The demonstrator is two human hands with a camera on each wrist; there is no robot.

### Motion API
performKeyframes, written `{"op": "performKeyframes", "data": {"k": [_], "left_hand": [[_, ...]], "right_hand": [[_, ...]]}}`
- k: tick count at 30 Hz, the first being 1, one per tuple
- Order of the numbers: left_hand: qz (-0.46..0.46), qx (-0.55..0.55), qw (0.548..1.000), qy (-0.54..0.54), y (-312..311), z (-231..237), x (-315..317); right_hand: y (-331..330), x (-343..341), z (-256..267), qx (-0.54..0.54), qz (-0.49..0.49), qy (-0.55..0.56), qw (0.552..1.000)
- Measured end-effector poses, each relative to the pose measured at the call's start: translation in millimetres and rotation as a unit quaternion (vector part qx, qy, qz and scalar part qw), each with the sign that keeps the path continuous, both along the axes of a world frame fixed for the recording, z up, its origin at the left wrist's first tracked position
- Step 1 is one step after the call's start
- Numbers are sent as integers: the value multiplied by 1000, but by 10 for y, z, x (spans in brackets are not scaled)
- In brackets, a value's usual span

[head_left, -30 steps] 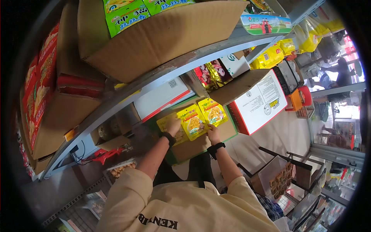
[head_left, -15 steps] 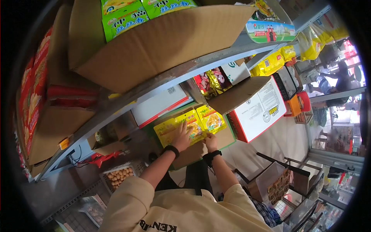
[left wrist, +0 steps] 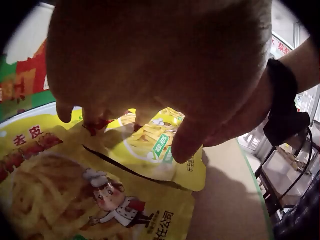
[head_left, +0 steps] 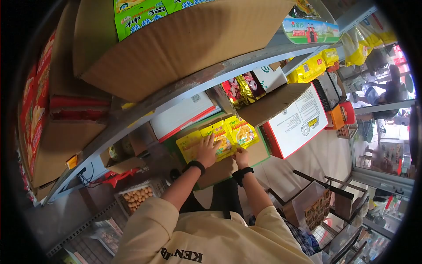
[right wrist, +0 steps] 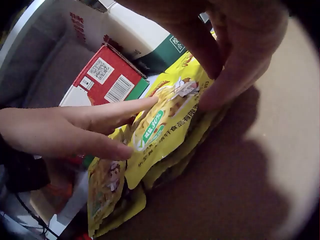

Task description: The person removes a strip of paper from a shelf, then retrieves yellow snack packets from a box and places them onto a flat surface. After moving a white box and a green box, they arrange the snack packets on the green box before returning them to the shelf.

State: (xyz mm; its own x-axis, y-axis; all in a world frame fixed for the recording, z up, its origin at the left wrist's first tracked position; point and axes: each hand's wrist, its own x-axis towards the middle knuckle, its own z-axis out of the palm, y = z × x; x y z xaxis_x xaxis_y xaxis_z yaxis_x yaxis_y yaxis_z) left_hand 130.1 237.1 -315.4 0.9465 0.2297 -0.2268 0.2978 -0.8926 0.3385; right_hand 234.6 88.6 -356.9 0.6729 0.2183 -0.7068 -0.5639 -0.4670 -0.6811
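Three stacks or rows of yellow food packets (head_left: 241, 132) lie side by side, overlapping, on a brown cardboard surface with green edges (head_left: 215, 174). My left hand (head_left: 207, 152) rests on the middle packet (head_left: 223, 132), its fingers extended over the printed front. In the right wrist view the left hand's thumb and forefinger lie along that packet (right wrist: 167, 120). My right hand (head_left: 241, 158) is at the lower corner where the middle and right packets meet, with thumb and fingers pinching a packet's edge. In the left wrist view the left packet (left wrist: 75, 185) lies nearest the camera.
A metal shelf (head_left: 198, 79) curves overhead, bearing a large cardboard box (head_left: 176, 53) with green packets. An open carton (head_left: 272, 108) and a white box with red edges (head_left: 303, 123) stand to the right. A crate of eggs (head_left: 137, 199) is at lower left.
My left hand moved from the left packet onto the middle one, fingers spread over it. My right hand stays near the same packet corner, and the packets have shifted slightly.
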Motion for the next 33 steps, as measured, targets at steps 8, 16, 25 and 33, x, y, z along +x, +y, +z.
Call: {"op": "performKeyframes", "data": {"k": [8,16,25,33], "left_hand": [[-7,8,1000,28,4,20,13],[6,-13,995,103,-12,179,174],[48,-97,972,-210,32,1084,-673],[139,-163,878,-428,817,3356,-2575]], "right_hand": [[-167,-71,-661,-28,23,-107,994],[-32,-214,357,-114,64,-251,959],[-44,-543,1565,149,113,-115,976],[964,-1997,3150,297,249,-272,881]]}}
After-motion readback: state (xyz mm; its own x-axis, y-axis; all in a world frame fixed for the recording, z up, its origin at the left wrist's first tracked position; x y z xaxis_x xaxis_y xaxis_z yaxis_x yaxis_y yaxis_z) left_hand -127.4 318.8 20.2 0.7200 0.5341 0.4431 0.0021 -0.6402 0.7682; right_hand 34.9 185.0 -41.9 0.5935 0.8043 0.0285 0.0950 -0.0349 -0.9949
